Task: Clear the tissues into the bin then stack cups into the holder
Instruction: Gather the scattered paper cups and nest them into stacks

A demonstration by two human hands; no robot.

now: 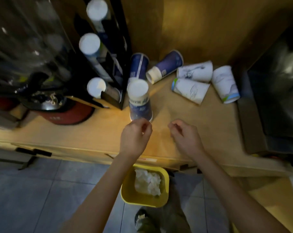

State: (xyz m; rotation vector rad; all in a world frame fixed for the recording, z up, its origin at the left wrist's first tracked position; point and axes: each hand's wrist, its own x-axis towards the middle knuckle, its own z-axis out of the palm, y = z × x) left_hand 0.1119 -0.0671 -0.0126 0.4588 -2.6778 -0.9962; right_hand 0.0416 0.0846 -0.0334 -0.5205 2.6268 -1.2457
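A short stack of upside-down blue cups stands on the wooden counter, just past my left hand. Two more blue cups lie tipped behind it, and three white cups lie on their sides to the right. The black cup holder at the left holds three columns of cups. My right hand hovers beside the left; both hold nothing, with fingers loosely curled. Below the counter edge, the yellow bin on the floor contains crumpled white tissues.
A water dispenser with a clear bottle and a red base crowds the counter's left. A dark metal appliance fills the right side. A wooden wall backs the counter. Grey floor tiles and my shoe are below.
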